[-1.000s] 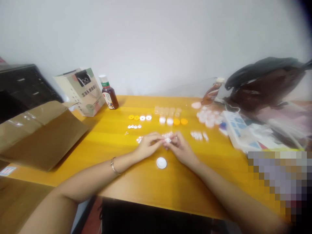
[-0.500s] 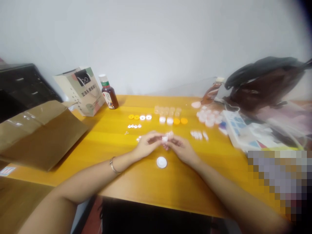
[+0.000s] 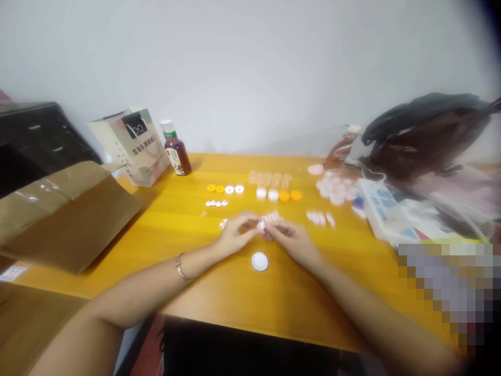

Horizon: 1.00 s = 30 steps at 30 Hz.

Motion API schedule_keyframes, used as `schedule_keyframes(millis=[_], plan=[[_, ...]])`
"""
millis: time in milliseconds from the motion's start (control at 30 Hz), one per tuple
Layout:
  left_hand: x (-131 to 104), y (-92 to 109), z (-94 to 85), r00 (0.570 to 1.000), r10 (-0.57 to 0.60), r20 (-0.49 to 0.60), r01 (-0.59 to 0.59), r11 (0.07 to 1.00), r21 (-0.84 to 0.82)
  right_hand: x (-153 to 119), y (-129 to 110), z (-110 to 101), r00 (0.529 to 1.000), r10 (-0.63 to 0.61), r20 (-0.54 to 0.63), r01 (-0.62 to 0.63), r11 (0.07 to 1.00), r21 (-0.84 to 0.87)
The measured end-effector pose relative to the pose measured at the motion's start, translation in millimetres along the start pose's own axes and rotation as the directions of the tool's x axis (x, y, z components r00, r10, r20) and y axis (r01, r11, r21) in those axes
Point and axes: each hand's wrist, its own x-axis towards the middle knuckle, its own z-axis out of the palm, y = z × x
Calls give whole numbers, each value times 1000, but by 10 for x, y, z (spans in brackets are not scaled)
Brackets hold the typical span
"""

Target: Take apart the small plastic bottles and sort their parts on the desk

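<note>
My left hand (image 3: 237, 233) and my right hand (image 3: 291, 240) meet over the middle of the table, fingertips pinched around a small white part (image 3: 261, 225). Its exact kind is too small and blurred to name. Below them a round white disc (image 3: 260, 261) lies flat on the table. Small white pieces (image 3: 271, 216) show just behind my fingers. Beyond are white rings (image 3: 234, 189), yellow rings (image 3: 215, 188), white caps (image 3: 267, 194) and orange caps (image 3: 290, 196) in a row. Small white pieces with points (image 3: 216, 203) sit left, thin white pieces (image 3: 320, 218) right.
Clear cups (image 3: 270, 179) and a pile of pale round pieces (image 3: 336, 187) stand at the back. A cardboard box (image 3: 70, 214), paper bag (image 3: 139, 149) and dark bottle (image 3: 177, 151) are left. A brown bottle (image 3: 341, 148), white tray (image 3: 378, 206) and dark bag (image 3: 426, 130) are right.
The small white part has shifted slightly left and turned between my fingertips. My right fingertips have moved slightly left with it. The things on the table stay put.
</note>
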Motion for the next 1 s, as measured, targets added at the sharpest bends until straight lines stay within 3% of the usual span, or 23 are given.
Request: schedule_keyframes(millis=[167, 333, 533, 800, 1000], plan=[[-8, 8, -49, 970, 215, 112, -237, 940, 245, -2, 10, 0, 1000, -15, 1, 15, 1000, -15], [-13, -15, -41, 926, 330, 183, -377, 835, 401, 8, 45, 0, 999, -35, -13, 35, 999, -35], [-40, -52, -10, 913, 356, 200, -407, 758, 511, -11, 52, 31, 997, -53, -53, 49, 997, -63], [-30, -68, 12, 895, 400, 199, -443, 743, 502, -19, 76, 64, 983, -117, -138, 101, 988, -120], [-33, -68, 10, 902, 391, 183, -428, 759, 490, -1, 39, 47, 989, -52, -136, 41, 996, -85]])
